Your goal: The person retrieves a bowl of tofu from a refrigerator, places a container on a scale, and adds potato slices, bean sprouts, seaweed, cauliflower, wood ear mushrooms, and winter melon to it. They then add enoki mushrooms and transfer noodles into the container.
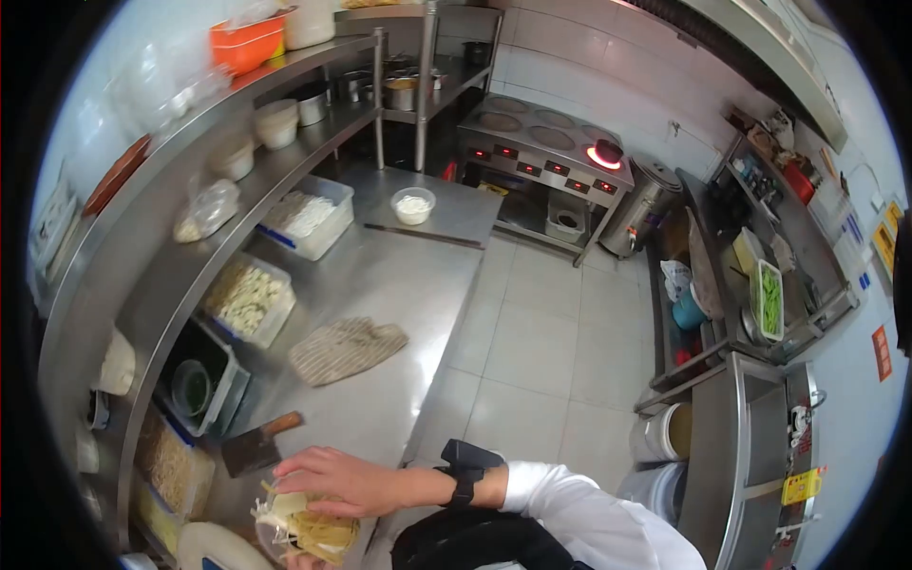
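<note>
My right hand (pixel 332 480) reaches in from the lower right over a clear container of pale yellow strips (pixel 323 530), its fingers spread above and against the food. Of my left hand (pixel 306 562), only fingertips show at the bottom edge, at the container's near side; the rest is out of frame. Just beyond the container lies a cleaver (pixel 252 452) with a wooden handle. A striped cloth (pixel 348 351) rests farther up the steel table (pixel 418 275). A round white board (pixel 220 548) is at the lower left, beside the container.
Tubs of food (pixel 249 299) line the left side under a steel shelf (pixel 204 252). A small white bowl (pixel 413 206) and a dark rod (pixel 423 236) are at the far end. Beyond stands a stove (pixel 546 142) with one glowing burner; sinks (pixel 760 437) are right.
</note>
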`<state>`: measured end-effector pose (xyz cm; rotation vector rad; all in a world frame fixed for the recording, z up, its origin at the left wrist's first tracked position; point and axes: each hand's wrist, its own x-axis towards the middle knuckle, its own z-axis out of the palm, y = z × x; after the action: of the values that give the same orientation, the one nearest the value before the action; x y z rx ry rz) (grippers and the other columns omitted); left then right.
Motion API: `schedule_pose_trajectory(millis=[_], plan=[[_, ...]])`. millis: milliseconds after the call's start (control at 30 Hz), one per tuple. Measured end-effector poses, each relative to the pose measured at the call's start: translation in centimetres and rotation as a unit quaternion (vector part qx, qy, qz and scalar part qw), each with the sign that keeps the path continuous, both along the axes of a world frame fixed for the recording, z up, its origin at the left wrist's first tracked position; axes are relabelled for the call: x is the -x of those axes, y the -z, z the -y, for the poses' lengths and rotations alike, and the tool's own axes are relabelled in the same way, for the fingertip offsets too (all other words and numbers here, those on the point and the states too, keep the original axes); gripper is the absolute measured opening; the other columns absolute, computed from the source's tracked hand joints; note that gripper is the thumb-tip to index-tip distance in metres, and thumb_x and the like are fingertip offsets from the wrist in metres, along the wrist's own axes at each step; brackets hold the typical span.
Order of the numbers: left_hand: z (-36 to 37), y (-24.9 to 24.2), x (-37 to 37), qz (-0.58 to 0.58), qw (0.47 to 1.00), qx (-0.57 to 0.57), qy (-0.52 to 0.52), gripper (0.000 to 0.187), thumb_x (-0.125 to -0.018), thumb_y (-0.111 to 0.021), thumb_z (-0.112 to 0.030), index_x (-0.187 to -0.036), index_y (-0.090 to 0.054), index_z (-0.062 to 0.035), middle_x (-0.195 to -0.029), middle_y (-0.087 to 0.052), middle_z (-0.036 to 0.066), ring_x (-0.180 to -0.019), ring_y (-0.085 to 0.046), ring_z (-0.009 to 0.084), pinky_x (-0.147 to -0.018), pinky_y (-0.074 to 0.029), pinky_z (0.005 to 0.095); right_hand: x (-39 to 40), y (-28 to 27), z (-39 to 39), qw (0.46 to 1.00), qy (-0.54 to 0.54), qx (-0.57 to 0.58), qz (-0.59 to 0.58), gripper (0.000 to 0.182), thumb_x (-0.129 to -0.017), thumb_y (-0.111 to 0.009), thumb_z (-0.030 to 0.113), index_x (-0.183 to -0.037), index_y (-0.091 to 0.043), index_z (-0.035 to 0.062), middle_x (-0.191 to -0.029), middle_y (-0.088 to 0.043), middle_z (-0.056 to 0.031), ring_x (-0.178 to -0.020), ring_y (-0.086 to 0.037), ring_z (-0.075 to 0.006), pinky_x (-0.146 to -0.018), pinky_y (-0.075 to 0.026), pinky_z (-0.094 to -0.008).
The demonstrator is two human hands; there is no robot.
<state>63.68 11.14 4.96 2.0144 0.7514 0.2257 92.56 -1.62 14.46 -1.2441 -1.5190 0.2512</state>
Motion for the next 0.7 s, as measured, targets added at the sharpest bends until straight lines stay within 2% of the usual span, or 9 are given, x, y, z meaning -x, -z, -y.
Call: schedule_pose_trajectory(millis=[33,100,133,167,333,467,533,600,700], plan=[[2.8,-1.3,-4.1,0.011,0.999,-0.014,0.034,0.048,-0.087,-0.053,-0.033,-0.125,-0.044,-0.0058,-0.126,-0.046,0.014,-0.117,-0.043,0.0218,-0.097,-0.033,0.0347,-2.2,0.5,2.1,1.0,-0.004,-0.001,-0.002,0.037,-0.081,-0.054,0.015,-0.116,-0.045,0.0067,-0.117,-0.042,-0.0129,-0.11,-0.04,-0.0286,-0.093,-0.033,-0.04],[8.4,-4.7,-10.5,0.01,0.996,-0.046,0.078,0.054,-0.085,-0.056,-0.036,-0.127,-0.042,-0.0061,-0.131,-0.041,0.015,-0.121,-0.039,0.0236,-0.098,-0.032,0.0356,-5.7,2.5,5.9,0.988,0.082,0.053,0.117,0.034,-0.082,-0.055,0.025,-0.112,-0.051,0.0088,-0.117,-0.045,-0.0115,-0.111,-0.041,-0.0297,-0.091,-0.034,-0.0403],[10.4,-4.9,-15.6,0.073,0.974,0.213,-0.023,0.039,-0.083,-0.051,-0.02,-0.119,-0.044,-0.0041,-0.118,-0.047,0.012,-0.107,-0.047,0.0208,-0.089,-0.041,0.0359,-7.5,3.5,7.7,0.986,0.101,0.07,0.112,0.033,-0.081,-0.055,0.025,-0.109,-0.052,0.0093,-0.115,-0.047,-0.0106,-0.11,-0.042,-0.0295,-0.092,-0.034,-0.0409],[12.3,-3.9,-21.0,0.146,0.87,0.454,-0.125,0.028,-0.082,-0.045,-0.004,-0.11,-0.046,-0.0021,-0.105,-0.053,0.008,-0.093,-0.056,0.018,-0.079,-0.049,0.0361,-9.4,4.3,10.1,0.983,0.118,0.089,0.111,0.031,-0.08,-0.056,0.026,-0.107,-0.054,0.0098,-0.114,-0.048,-0.0097,-0.11,-0.043,-0.0292,-0.092,-0.033,-0.0415],[19.0,-1.4,-33.7,0.138,0.836,0.523,-0.09,0.029,-0.079,-0.044,0.0,-0.109,-0.047,-0.0019,-0.101,-0.055,0.008,-0.087,-0.057,0.017,-0.071,-0.052,0.0324,-19.5,4.3,18.5,0.959,0.194,0.156,0.138,0.029,-0.08,-0.055,0.028,-0.101,-0.056,0.0082,-0.109,-0.051,-0.0075,-0.11,-0.044,-0.0259,-0.094,-0.032,-0.0403],[20.9,0.7,-40.8,0.134,0.815,0.561,-0.06,0.034,-0.079,-0.045,-0.001,-0.113,-0.045,-0.0029,-0.102,-0.055,0.007,-0.088,-0.058,0.0165,-0.071,-0.051,0.0317,-29.7,3.2,21.3,0.968,0.189,0.095,0.136,0.025,-0.081,-0.054,0.025,-0.097,-0.059,0.0071,-0.102,-0.054,-0.0069,-0.105,-0.047,-0.0261,-0.09,-0.036,-0.0384],[21.1,1.0,-44.3,0.132,0.816,0.56,-0.058,0.036,-0.079,-0.045,-0.001,-0.115,-0.044,-0.0032,-0.103,-0.055,0.007,-0.09,-0.058,0.0163,-0.072,-0.051,0.0315,-36.1,3.9,21.4,0.98,0.194,0.033,0.006,0.017,-0.081,-0.053,0.016,-0.093,-0.06,0.0058,-0.093,-0.056,-0.0087,-0.091,-0.054,-0.026,-0.079,-0.042,-0.0356],[21.2,0.8,-48.0,0.113,0.831,0.539,-0.073,0.037,-0.079,-0.047,-0.002,-0.115,-0.044,-0.0049,-0.104,-0.056,0.006,-0.091,-0.058,0.0167,-0.074,-0.051,0.0339,-42.4,5.9,21.0,0.938,0.279,0.107,-0.175,0.012,-0.08,-0.051,0.006,-0.088,-0.059,0.0042,-0.087,-0.056,-0.0111,-0.077,-0.056,-0.0257,-0.067,-0.045,-0.0334],[20.6,3.2,-51.5,0.124,0.826,0.541,-0.099,0.037,-0.078,-0.048,-0.003,-0.115,-0.044,-0.0059,-0.105,-0.056,0.006,-0.092,-0.058,0.0176,-0.074,-0.051,0.037,-51.7,13.6,17.3,0.915,0.342,0.144,-0.158,0.01,-0.078,-0.052,0.003,-0.087,-0.057,0.0046,-0.086,-0.054,-0.0113,-0.074,-0.056,-0.0244,-0.063,-0.045,-0.034]])
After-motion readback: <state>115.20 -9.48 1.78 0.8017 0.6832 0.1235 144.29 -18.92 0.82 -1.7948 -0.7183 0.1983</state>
